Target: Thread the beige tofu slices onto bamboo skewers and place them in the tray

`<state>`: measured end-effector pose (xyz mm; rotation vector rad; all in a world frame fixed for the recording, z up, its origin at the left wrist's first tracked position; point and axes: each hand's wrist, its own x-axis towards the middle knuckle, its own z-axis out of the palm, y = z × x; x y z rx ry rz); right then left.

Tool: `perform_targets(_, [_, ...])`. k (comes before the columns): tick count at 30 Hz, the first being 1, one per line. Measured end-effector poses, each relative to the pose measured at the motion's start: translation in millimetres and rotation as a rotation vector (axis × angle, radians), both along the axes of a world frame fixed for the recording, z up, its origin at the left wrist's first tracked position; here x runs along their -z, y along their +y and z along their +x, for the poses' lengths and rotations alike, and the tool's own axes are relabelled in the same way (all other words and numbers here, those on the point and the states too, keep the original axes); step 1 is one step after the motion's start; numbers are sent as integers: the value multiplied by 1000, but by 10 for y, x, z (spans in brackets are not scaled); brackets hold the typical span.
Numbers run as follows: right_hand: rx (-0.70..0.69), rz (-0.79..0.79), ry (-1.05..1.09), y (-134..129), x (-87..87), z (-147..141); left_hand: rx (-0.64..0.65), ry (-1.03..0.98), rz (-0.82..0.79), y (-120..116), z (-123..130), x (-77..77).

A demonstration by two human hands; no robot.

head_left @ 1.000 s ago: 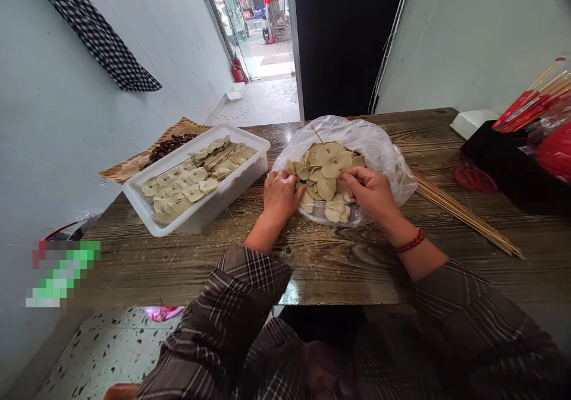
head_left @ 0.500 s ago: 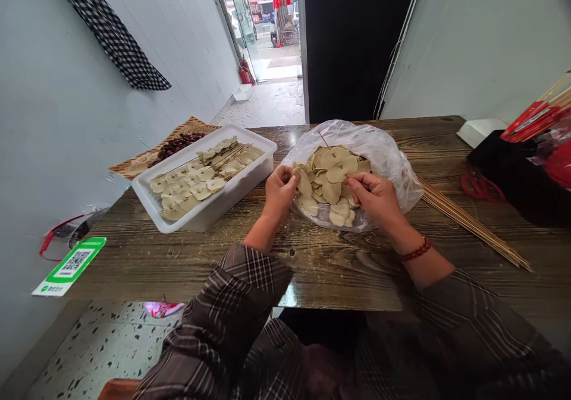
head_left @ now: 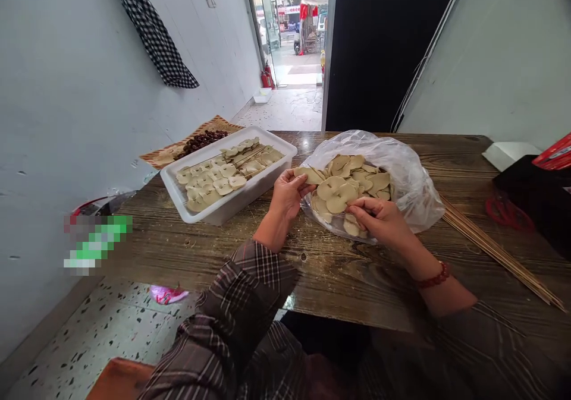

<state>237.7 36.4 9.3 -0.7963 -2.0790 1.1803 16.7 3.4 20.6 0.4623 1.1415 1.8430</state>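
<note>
My left hand (head_left: 289, 197) is closed in a pinch on thin beige slices (head_left: 308, 175) at the left side of a clear plastic bag (head_left: 413, 180). A thin skewer tip seems to show beside them, but the fingers hide most of it. Between thumb and fingertips, my right hand (head_left: 379, 219) grips the edge of a wide, lobed beige slice (head_left: 335, 195). Under and behind both hands, a heap of similar loose slices (head_left: 379, 181) fills the opened bag. Whether the slice in my right hand touches the left hand's slices is unclear.
Left of the bag, a white plastic tray (head_left: 214, 213) holds rows of skewered slices. Dark red pieces (head_left: 205, 142) lie on patterned paper behind it. Bare wooden skewers (head_left: 504, 254) lie at right, near red scissors (head_left: 508, 211) and a black holder (head_left: 530, 186).
The view has swung left, so the table's contents appear further right. My right hand has moved nearer to me, bringing a lobed slice forward. My left hand still pinches slices, now turned more sideways.
</note>
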Motion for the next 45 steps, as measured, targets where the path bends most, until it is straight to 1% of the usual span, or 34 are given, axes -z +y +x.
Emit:
perform_targets(3, [-35,38,-43,-20,21,-15,-37,-53,15,2,-36,-9])
perform_targets(6, [-37,62,-75,-24,62,-28,-68,-86,23,4,-73,-13])
perform_targets(11, [-6,76,-122,7,127,-34,-56,-111,38,-10,-75,-39])
perform_targets(17, [8,61,-125,-4,75,-26,-39,-124,77,-26,-63,-48])
perform_targets(21, [7,56,-137,-27,36,-25,-68,-114,75,-12,-82,-20])
perform_targets(27, [-11,73,-133,-25,53,-31,-123,-134,91,0,-85,-21])
perform_targets(34, [6,64,-137,-21,84,-28,-103,-115,114,-8,-62,-16])
perform_targets(41, [32,134,-151,-12,96,-38,-102,-60,108,-6,-41,-14])
perform_targets(45, [45,140,-142,-11,95,-45,-104,-17,119,-5,-24,-5])
